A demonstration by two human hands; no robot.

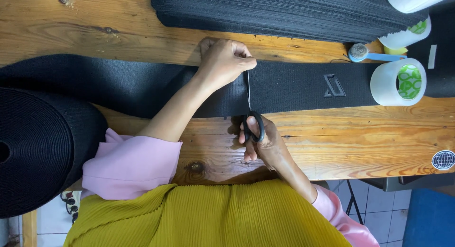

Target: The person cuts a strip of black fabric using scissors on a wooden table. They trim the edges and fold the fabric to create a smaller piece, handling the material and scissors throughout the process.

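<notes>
A wide black elastic band (294, 86) runs across the wooden table (360, 142) from a big black roll (33, 147) at the left. My left hand (225, 59) presses down on the band near its far edge, fingers curled on the fabric. My right hand (260, 140) grips black-handled scissors (250, 116) at the band's near edge. Their blades (248, 88) lie across the band beside my left hand. An embossed logo (334, 85) marks the band right of the cut.
A stack of cut black band pieces (284, 12) lies at the table's far side. Clear tape rolls (399, 81) (407, 34) and a small blue-handled brush (365, 53) sit at the right. A round sticker (443, 160) is near the table's front edge. Tiled floor shows below.
</notes>
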